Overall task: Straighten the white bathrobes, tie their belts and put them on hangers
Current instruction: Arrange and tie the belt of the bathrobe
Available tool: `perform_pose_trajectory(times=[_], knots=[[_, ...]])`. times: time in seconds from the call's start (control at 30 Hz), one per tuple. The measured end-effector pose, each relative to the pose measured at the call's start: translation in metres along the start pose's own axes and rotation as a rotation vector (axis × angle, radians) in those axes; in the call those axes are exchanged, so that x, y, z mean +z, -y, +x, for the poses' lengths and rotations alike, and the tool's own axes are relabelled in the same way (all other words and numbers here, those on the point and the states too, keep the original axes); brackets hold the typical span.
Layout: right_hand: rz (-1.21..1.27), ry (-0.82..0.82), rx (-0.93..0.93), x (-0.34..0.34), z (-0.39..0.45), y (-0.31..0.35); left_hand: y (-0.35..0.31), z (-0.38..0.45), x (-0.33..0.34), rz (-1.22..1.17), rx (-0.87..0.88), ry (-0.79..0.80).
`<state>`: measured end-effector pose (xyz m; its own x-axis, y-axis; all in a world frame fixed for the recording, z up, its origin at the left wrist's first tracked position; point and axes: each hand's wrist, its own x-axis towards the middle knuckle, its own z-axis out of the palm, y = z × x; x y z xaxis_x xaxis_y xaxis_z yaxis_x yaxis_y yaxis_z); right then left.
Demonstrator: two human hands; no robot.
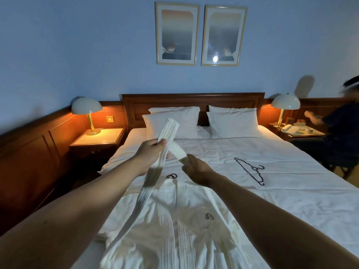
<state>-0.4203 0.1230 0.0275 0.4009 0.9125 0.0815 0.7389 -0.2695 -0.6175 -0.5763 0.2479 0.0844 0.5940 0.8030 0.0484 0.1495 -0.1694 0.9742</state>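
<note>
Seated person [338,131] at right blurred, cut by edge; bathrobe [174,230] hem cut off below.

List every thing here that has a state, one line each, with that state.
Belt: untied, lifted off the bed, held by both hands.
Left hand: grips the belt.
Right hand: pinches the belt's other part.
Bathrobe: flat on the bed, front up, not on a hanger.
Hanger: lying bare on the sheet.
Left lamp: lit.
Right lamp: lit.
</note>
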Motion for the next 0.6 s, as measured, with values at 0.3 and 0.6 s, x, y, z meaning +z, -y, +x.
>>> perform_pose_trajectory(times=[0.3, 0.6], knots=[[0.02, -0.457, -0.287, 0.011, 0.007, -0.006, 0.005, 0.009, 0.003, -0.119, 0.002, 0.024], [0.65, -0.208, 0.362, -0.003, 0.018, 0.026, 0.019, 0.004, 0.007, 0.046, 0.045, 0.068]])
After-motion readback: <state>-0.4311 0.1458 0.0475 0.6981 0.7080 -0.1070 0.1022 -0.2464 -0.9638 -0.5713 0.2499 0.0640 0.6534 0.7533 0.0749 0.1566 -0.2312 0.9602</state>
